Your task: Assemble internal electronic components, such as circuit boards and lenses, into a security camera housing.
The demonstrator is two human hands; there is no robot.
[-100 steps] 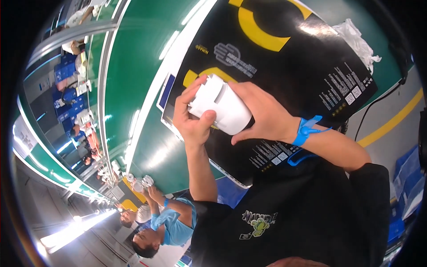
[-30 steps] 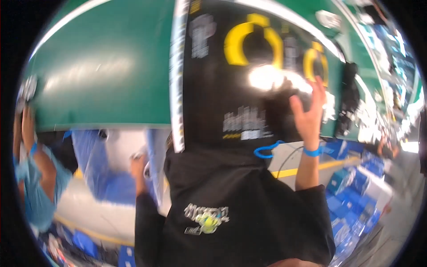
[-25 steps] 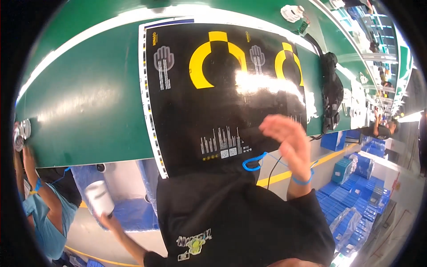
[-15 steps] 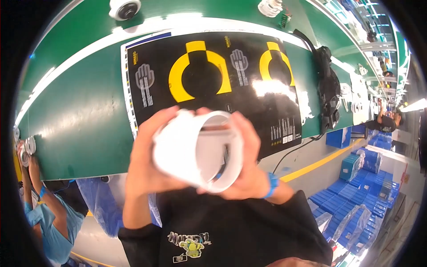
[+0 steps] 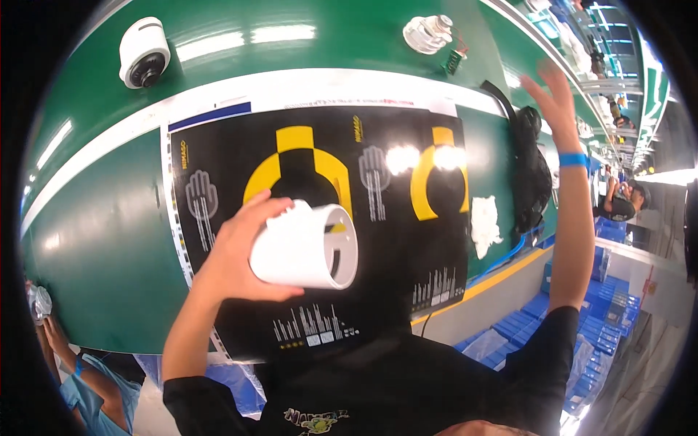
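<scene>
In my left hand (image 5: 234, 251) I hold a white cylindrical housing (image 5: 291, 247), tilted on its side with its open end facing right. Thumb and fingers wrap round its left part. Slots and holes show in the inner wall. My right hand (image 5: 556, 102), with a blue band at the wrist, is raised far out to the right. Its fingers are spread and nothing shows in them. Nearest to that hand are the black strapped gear (image 5: 532, 174) and the far edge of the bench. Under the housing lies a black mat (image 5: 392, 269) printed with yellow ring shapes.
A white dome camera (image 5: 145, 51) stands at the far left of the green bench (image 5: 102, 218). At the back are a white part (image 5: 427, 34) and a small circuit board (image 5: 454, 62) with wires. A crumpled white cloth (image 5: 485, 225) lies right of the mat. A co-worker's hands (image 5: 54, 334) work at left.
My right hand has let go of the housing and swung up and far to the right. My left hand keeps hold of the housing. The view has shifted, showing more of the bench's back.
</scene>
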